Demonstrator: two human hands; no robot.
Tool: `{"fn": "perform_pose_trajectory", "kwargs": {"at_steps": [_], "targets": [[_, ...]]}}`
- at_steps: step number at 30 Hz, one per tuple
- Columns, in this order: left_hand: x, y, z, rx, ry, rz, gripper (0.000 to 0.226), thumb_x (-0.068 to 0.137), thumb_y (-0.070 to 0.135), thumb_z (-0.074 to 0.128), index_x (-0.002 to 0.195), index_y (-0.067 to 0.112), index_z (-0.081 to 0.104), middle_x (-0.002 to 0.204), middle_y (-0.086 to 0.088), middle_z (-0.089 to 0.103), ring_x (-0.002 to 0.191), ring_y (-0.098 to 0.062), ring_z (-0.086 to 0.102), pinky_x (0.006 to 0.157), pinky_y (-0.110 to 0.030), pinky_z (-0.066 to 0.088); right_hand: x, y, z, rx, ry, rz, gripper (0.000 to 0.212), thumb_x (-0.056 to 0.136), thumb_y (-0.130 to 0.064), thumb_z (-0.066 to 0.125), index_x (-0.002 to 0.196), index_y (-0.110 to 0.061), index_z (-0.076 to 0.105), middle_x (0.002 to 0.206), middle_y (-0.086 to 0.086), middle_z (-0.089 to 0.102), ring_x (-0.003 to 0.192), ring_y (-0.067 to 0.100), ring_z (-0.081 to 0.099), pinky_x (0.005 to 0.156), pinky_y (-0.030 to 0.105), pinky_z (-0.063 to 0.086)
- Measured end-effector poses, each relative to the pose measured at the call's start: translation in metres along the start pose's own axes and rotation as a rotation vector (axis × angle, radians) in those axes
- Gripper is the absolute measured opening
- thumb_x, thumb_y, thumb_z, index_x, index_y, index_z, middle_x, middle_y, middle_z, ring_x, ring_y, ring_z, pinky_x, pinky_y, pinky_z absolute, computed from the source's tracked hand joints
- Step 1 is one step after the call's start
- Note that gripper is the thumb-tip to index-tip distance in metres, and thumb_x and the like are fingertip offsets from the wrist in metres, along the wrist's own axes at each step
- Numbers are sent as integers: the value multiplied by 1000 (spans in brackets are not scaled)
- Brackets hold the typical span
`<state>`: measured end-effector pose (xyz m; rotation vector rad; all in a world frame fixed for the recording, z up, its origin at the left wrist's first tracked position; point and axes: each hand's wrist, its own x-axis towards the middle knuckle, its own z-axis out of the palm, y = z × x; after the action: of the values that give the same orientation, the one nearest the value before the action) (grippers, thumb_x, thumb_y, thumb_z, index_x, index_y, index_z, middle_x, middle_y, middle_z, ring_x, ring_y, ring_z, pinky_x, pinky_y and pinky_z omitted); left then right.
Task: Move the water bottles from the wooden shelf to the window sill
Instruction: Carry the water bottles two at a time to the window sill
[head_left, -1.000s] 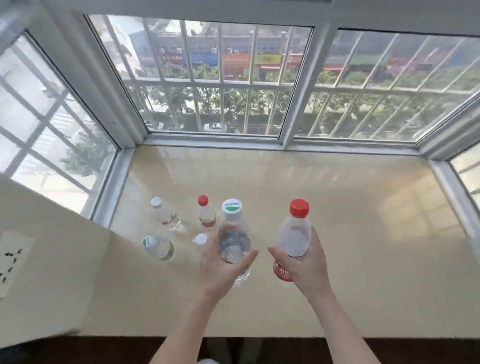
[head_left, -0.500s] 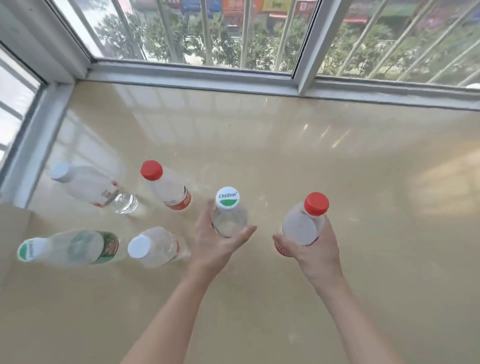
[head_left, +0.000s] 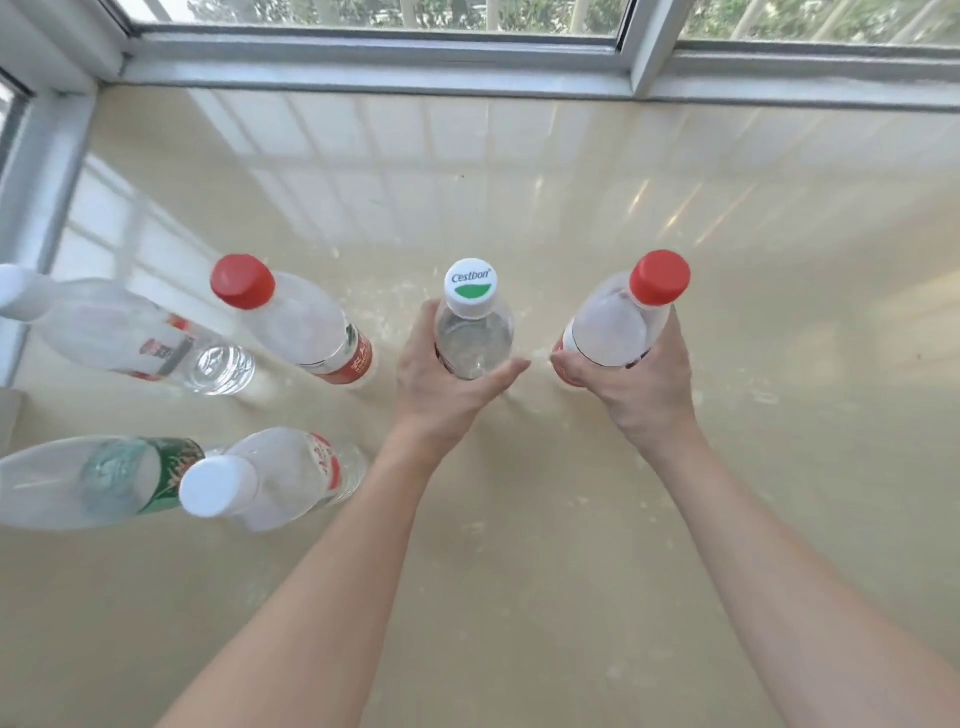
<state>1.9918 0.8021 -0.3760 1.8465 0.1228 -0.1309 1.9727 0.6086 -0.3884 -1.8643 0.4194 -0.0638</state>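
Observation:
My left hand (head_left: 441, 384) grips a clear bottle with a white-and-green cap (head_left: 471, 322), held upright low over the beige window sill (head_left: 597, 218). My right hand (head_left: 639, 384) grips a clear bottle with a red cap (head_left: 623, 317) just to the right of it. Whether either bottle's base touches the sill is hidden by my hands. Several more bottles stand on the sill to the left: a red-capped one (head_left: 296, 317), a white-capped one (head_left: 119, 332) at the far left, a green-labelled one (head_left: 98, 480) and a white-capped one (head_left: 260, 480) in front.
The grey window frame (head_left: 374, 57) runs along the sill's far edge and down its left side (head_left: 36, 208). A vertical mullion (head_left: 652, 41) rises at the back right. Bare sill stretches to the right of my right hand.
My head has come closer and tipped down over the sill. Both hands have lowered their bottles toward the sill beside the standing group, keeping their grip.

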Motion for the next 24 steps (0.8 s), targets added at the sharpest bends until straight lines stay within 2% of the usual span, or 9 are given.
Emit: {"fn": "perform_pose_trajectory", "kwargs": {"at_steps": [4,8,9,11,14,17,20,22,24], "targets": [[1,-8,2,68,6,9,62,63,22,91,103,42,47,95,27,61,93,13,56,81,-6,41,-8,14,-4,-1,-3,55,69,65,-16,93,123,-20,57,108,-17,69,103,-1,66,89,17,52],[-1,-25,4,180,-15,-73,62,64,23,90,101,43,44,93,27,57,86,24,51,73,1,37,-9,31,-3,-75,-46,121,59,66,-11,91,111,-34,61,107,-20,69,101,-2,66,89,22,52],[-1,-30,5,201,-13,-97,60,64,22,89,103,42,47,91,27,57,84,26,50,71,3,35,-7,33,-3,-91,-52,127,57,66,-10,91,107,-36,60,106,-17,70,95,-6,65,84,17,51],[-1,-37,6,243,0,-127,58,64,23,89,112,30,56,88,29,54,80,16,52,68,6,33,-4,36,-2,-129,-59,125,54,66,-11,91,105,-33,61,104,-11,71,86,-10,62,76,8,47],[1,-44,9,307,15,-128,62,64,23,88,118,20,58,86,28,50,84,8,46,68,7,30,-1,39,-2,-165,-56,117,53,66,-14,90,111,-24,63,105,-8,71,88,-5,62,74,7,45],[3,-49,10,350,18,-142,60,64,24,89,117,18,61,87,22,52,87,4,47,68,4,31,0,42,-3,-180,-39,113,51,68,-14,89,109,-25,62,103,-7,70,87,1,62,72,7,45],[5,-50,10,359,1,-137,61,64,24,89,118,18,61,86,26,51,84,7,46,69,5,31,-1,43,-4,-194,-25,102,49,68,-15,89,105,-28,60,100,-6,69,83,8,62,73,17,47],[7,-50,10,379,-12,-130,62,64,26,89,119,18,61,88,23,51,84,8,44,69,5,30,-1,44,-5,-193,-12,99,49,67,-15,89,104,-29,59,100,-4,70,83,15,63,74,27,51],[7,-49,9,408,-22,-134,64,65,28,88,121,18,59,92,17,52,87,5,44,72,0,30,-1,44,-5,-190,-14,101,49,68,-13,88,104,-29,59,102,0,71,85,19,64,78,31,52]]}}
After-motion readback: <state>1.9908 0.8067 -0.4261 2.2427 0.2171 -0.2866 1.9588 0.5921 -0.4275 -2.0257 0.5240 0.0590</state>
